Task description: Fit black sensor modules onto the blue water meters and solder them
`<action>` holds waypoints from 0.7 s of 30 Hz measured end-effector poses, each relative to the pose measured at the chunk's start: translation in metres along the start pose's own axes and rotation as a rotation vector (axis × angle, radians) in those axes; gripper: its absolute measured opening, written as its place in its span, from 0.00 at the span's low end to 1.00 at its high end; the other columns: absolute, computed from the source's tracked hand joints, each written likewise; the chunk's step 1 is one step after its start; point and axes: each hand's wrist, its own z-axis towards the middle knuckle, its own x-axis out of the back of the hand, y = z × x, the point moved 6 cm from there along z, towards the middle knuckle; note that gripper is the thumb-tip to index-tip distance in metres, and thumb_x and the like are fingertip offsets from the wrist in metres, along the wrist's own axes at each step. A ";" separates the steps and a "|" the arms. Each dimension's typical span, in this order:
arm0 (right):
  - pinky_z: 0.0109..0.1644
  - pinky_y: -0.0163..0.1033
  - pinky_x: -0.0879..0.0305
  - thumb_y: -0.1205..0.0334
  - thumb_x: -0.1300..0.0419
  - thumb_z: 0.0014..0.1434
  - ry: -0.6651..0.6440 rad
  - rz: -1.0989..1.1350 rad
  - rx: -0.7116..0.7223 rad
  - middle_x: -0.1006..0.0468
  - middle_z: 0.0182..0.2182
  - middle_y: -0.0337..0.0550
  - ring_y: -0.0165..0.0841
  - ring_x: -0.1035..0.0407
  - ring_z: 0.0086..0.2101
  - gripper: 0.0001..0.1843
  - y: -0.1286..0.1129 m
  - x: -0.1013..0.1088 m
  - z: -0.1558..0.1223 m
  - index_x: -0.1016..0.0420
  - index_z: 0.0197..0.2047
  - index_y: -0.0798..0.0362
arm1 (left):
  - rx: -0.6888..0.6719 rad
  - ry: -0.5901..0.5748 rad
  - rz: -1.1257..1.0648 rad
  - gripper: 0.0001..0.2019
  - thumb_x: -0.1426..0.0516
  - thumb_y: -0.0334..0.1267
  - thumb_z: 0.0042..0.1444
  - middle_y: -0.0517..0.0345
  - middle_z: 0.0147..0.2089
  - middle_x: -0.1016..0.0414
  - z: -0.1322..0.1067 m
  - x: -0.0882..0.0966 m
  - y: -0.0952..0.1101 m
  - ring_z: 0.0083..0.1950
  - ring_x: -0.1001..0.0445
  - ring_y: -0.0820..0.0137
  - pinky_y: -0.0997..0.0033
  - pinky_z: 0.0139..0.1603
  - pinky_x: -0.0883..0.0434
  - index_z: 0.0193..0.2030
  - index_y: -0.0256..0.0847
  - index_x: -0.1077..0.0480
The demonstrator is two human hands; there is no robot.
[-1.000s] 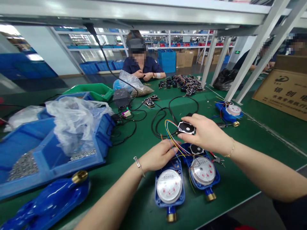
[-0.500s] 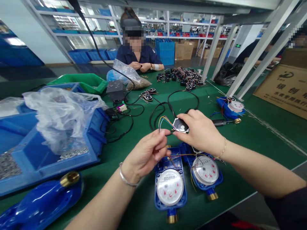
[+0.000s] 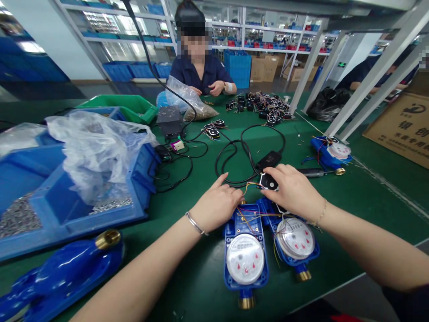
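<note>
Right hand [image 3: 293, 190]: grip closed on a black module [image 3: 269, 181], pinched by its sides between thumb and fingers. The module is held over the counter [image 3: 187, 277], set back from its near edge, beyond two blue-bodied meters [image 3: 246, 259]. Left hand [image 3: 221, 201]: forefinger extended, other fingers curled at the module's coloured wires [image 3: 250, 184]; whether they pinch the wires cannot be told.

Hazards, in the inspector's judgement:

1. Wire strain. The wires span the short gap between the hands; should the hands part while the ends are held, a lead could pull from the module.

2. Tangling. Thin leads [image 3: 261, 216] lie across the open housings of both meters, just below the hands; a dragged finger could snag one or cross it with the module's wires.

3. Obstruction. A black cable [image 3: 219, 156] lies coiled towards the counter's far edge, with a black block [image 3: 269, 159] just beyond the module; either could catch a wire.

4. Slip. Purchase is on the module's sides only; a loosened thumb could drop it.
</note>
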 end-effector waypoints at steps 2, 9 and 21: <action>0.48 0.48 0.39 0.56 0.39 0.55 -0.019 0.025 0.017 0.31 0.39 0.49 0.43 0.39 0.42 0.25 -0.005 -0.002 0.001 0.35 0.53 0.58 | 0.032 -0.003 0.077 0.08 0.49 0.31 0.60 0.55 0.29 0.36 -0.011 0.005 0.010 0.34 0.36 0.62 0.52 0.53 0.44 0.31 0.39 0.34; 0.49 0.43 0.38 0.53 0.36 0.53 -0.128 0.168 0.142 0.30 0.42 0.42 0.37 0.38 0.43 0.29 -0.033 -0.023 0.003 0.36 0.55 0.55 | 0.219 -0.074 0.168 0.04 0.48 0.28 0.59 0.54 0.35 0.38 -0.072 -0.012 0.047 0.35 0.38 0.62 0.62 0.35 0.37 0.35 0.38 0.36; 0.50 0.43 0.39 0.58 0.33 0.50 -0.290 0.250 0.150 0.33 0.43 0.40 0.35 0.40 0.43 0.30 -0.061 -0.034 -0.019 0.36 0.56 0.48 | 0.131 0.341 0.105 0.11 0.57 0.26 0.64 0.45 0.50 0.37 -0.120 -0.031 0.058 0.51 0.37 0.58 0.54 0.46 0.30 0.44 0.34 0.35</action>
